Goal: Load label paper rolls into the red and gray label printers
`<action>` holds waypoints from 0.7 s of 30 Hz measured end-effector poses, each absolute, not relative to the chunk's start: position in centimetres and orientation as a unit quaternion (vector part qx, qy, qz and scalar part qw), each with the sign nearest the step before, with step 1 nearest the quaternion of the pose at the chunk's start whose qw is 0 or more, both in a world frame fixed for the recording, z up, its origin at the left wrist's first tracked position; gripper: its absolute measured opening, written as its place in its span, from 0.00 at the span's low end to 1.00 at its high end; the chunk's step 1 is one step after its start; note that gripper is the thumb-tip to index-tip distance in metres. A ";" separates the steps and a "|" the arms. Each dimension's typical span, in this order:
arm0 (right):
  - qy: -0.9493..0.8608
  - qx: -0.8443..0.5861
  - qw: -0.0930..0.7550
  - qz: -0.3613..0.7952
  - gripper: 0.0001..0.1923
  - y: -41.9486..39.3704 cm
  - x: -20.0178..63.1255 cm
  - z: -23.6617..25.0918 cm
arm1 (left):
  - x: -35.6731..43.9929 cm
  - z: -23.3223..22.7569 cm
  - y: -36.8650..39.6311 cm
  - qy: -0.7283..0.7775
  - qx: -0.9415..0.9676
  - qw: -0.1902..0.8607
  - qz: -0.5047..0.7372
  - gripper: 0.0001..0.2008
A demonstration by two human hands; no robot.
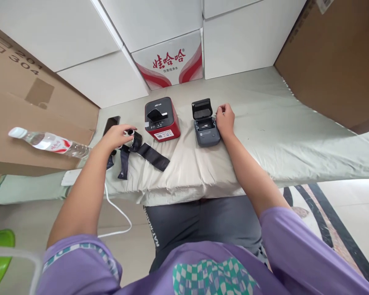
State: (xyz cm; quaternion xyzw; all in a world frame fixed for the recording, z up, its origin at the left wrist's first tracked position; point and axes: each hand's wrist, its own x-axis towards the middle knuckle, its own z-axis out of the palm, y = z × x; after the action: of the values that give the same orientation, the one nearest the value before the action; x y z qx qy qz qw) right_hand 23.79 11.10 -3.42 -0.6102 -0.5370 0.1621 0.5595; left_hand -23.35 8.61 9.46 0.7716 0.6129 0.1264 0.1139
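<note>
Left hand (pixel 118 135) pinches the ribbon roll (pixel 130 132) left of the red printer (pixel 162 119), its dark strip (pixel 150 155) trailing toward the person. Right hand (pixel 224 119), fingers curled, touches the open grey printer (pixel 205 123) just right of the red one, on its far side.

Left hand (pixel 118 135) outstretched with fingers curled, right hand (pixel 225 119) loosely fisted, arms extended

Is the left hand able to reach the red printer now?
Probably yes. The left hand holds a roll of dark tape just beside the red printer, with only bare cloth between them.
</note>
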 end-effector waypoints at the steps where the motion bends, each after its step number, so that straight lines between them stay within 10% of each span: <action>1: -0.524 -0.623 0.555 0.171 0.14 11.0 23.7 -3.2 | -23.3 9.4 9.0 0.618 0.748 0.120 0.208 0.19; 8: -0.485 -0.647 0.552 0.204 0.09 10.2 23.1 -1.7 | -17.4 13.3 8.1 0.389 0.562 0.065 0.727 0.28; 12: -0.484 -0.641 0.554 0.217 0.10 10.1 23.1 -1.5 | -9.0 14.8 4.4 0.298 0.644 0.118 0.695 0.39; 21: -0.481 -0.645 0.551 0.222 0.07 9.7 22.8 -1.0 | 3.0 10.3 4.6 0.355 0.826 0.205 0.386 0.19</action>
State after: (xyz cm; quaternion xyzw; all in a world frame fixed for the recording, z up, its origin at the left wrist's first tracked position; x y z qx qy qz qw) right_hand 22.81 9.74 -0.99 -0.6446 -0.4811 0.2223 0.5510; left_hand 2.99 4.64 10.31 0.8263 0.3547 0.3863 0.2055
